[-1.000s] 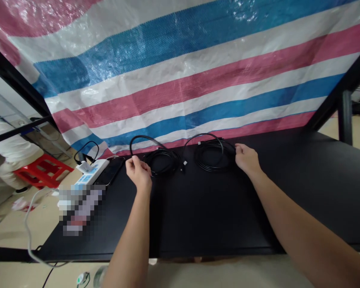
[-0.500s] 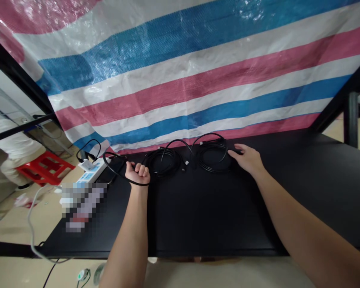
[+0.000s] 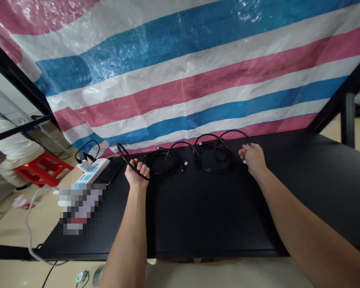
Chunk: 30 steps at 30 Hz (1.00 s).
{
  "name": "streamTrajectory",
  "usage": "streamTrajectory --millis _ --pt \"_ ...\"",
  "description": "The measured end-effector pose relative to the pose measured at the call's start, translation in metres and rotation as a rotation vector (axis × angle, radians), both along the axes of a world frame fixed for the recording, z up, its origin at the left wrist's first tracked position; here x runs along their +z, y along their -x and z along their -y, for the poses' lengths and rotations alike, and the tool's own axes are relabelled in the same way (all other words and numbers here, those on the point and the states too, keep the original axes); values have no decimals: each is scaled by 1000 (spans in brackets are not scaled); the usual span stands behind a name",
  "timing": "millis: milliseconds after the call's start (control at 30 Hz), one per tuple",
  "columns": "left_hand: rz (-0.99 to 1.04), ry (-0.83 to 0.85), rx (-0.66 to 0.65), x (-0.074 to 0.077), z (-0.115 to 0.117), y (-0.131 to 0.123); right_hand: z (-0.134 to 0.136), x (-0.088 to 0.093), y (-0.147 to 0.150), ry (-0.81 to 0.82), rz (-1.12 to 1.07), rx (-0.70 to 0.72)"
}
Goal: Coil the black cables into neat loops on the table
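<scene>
My left hand (image 3: 137,173) is closed around a black cable (image 3: 123,151), whose loop stands up over the fingers. Closed too, my right hand (image 3: 252,158) grips a stretch of black cable that arches from the coils to its fingers; a small pale bit shows under them. Between the hands, a left cable coil (image 3: 163,174) and a right cable coil (image 3: 208,169) lie on the black table (image 3: 204,216). A pale connector end (image 3: 186,163) sticks out from the left coil. Whether both hands hold one and the same cable I cannot tell.
A white power strip (image 3: 93,172) with a plugged-in charger and a dark phone (image 3: 111,172) lie at the table's left edge, beside a blurred-out patch. Behind hangs a striped plastic sheet (image 3: 186,88). Beyond the left edge, a person sits on a red stool (image 3: 45,166).
My right hand has closed and moved slightly right, pulling cable up into an arch. My left hand has turned a little, with its cable loop now across the fingers.
</scene>
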<state>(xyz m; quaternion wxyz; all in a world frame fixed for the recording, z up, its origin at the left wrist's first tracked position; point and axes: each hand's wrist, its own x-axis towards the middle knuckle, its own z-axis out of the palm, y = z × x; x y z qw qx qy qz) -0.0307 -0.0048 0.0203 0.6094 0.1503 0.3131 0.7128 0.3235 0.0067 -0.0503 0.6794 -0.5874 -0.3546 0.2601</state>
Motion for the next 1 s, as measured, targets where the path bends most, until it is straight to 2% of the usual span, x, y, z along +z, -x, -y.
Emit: streamTrajectory --millis 100,233,333,433,533,667,800,867,1000 --pt "3 10 43 0 -1 4 3 13 2 -77 -309 29" --pt "-100 123 161 -1 -4 2 12 26 7 -116 -449 83" --pt "-383 230 333 -6 -10 -2 18 32 14 -149 -435 133" --pt "-741 242 516 -16 -15 -3 21 35 21 -168 -404 215" --pt "-904 212 515 -22 -17 -3 22 34 29 -152 -294 261" --pt "-862 188 446 -22 -13 -5 26 30 42 -76 77 198" --pt "-824 168 423 -20 -11 -8 31 30 56 1 411 236" --pt "-821 162 415 -20 -11 -9 32 31 60 15 467 238" --pt "-828 165 408 -22 -12 -10 31 30 65 29 438 114"
